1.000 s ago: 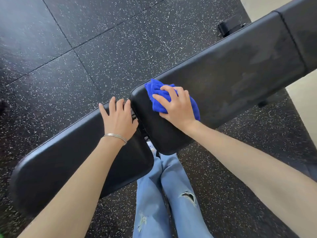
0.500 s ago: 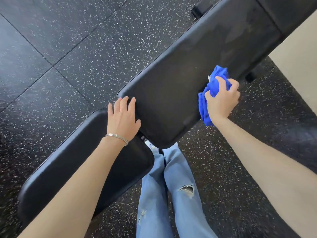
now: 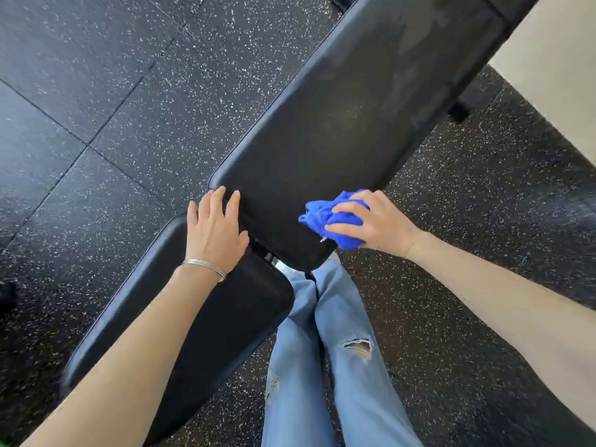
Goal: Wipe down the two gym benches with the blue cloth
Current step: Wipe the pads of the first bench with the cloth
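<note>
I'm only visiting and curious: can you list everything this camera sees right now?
long bench pad: one, black, from centre to upper right.
short bench pad: one, black, lower left, end-on to the long one.
blue cloth: one, bright blue, bunched at the long pad's near right edge.
rubber floor tiles: several, black with white speckles, all around.
pale surface: one, cream, far right; cannot tell what it is.
jeans: one pair, light blue, ripped, bottom centre.
bracelet: one, silver, left wrist.
left hand: one, flat where the pads meet.
right hand: one, gripping the blue cloth.
</note>
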A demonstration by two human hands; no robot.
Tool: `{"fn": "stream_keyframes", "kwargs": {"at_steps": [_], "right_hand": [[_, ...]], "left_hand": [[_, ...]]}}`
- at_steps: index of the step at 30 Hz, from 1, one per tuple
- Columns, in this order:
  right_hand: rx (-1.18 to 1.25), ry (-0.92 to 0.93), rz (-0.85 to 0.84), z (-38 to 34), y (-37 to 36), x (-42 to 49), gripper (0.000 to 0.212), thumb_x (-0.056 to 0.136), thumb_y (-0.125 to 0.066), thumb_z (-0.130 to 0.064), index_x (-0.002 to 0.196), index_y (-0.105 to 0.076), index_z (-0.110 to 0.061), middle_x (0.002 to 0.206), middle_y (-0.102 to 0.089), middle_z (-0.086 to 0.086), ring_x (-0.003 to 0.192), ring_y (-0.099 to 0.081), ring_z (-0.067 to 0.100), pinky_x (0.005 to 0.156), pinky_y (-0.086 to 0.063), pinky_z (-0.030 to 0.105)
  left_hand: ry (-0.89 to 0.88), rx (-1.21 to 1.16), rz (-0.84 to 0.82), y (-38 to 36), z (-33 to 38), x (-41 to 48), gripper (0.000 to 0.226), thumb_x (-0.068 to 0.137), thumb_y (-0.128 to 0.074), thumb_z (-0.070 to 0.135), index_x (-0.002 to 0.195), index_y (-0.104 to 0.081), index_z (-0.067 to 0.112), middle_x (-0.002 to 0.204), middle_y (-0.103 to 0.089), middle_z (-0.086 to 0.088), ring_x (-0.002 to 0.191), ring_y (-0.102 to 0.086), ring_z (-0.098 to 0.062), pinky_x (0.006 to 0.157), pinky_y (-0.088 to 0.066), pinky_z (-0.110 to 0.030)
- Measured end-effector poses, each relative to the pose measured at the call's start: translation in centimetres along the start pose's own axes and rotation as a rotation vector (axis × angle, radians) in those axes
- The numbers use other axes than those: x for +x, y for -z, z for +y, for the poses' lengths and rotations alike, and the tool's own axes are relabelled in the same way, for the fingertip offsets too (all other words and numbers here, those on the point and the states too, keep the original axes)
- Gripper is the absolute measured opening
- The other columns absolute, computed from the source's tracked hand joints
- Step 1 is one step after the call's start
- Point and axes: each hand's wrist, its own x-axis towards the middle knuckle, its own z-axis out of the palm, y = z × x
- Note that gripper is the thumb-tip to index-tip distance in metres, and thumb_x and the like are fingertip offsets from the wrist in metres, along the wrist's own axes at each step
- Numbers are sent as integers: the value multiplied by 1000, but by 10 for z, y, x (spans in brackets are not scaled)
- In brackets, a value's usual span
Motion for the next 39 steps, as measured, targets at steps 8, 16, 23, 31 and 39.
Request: {"fn": "stream_keyframes", "kwargs": {"at_steps": [8, 16, 23, 31, 39], "right_hand": [[188, -1044, 26, -45, 15, 55, 52, 69, -73, -17, 119, -61, -21, 128, -51, 10, 95, -49, 39, 75, -45, 44], [68, -196, -142, -114, 7, 110, 45, 50, -83, -30, 92, -71, -27, 102, -68, 2, 78, -62, 31, 58, -44, 32], [33, -102, -208, -113, 2, 123, 40, 53, -80, -36, 90, -67, -27, 106, -67, -1, 78, -60, 30, 59, -43, 33], [-19, 169, -177, -96, -2, 42, 26, 61, -67, -15, 84, -63, -27, 104, -66, -6, 75, -59, 28, 60, -45, 34], [105, -114, -99, -62, -2, 168, 46, 54, -80, -42, 97, -69, -27, 106, -67, 0, 82, -61, 30, 64, -47, 34]], "left_hand": [[90, -22, 6, 3, -25, -1, 67, 85, -60, 24, 144, -31, 8, 150, -30, -16, 138, -26, -34, 114, -16, -51], [192, -84, -46, -1, -48, -9, 64, 90, -52, 31, 145, -28, 9, 146, -38, -12, 132, -36, -33, 113, -21, -50], [190, -102, -82, 1, -50, -9, 63, 91, -50, 32, 145, -28, 8, 142, -42, -11, 128, -41, -33, 110, -25, -45], [141, -134, -51, 7, -37, 5, 60, 91, -48, 27, 145, -28, 8, 148, -34, -11, 131, -38, -32, 110, -27, -41], [238, -250, 30, 20, -39, 25, 60, 89, -52, 21, 143, -32, 5, 144, -38, -14, 128, -40, -34, 104, -31, -41]]}}
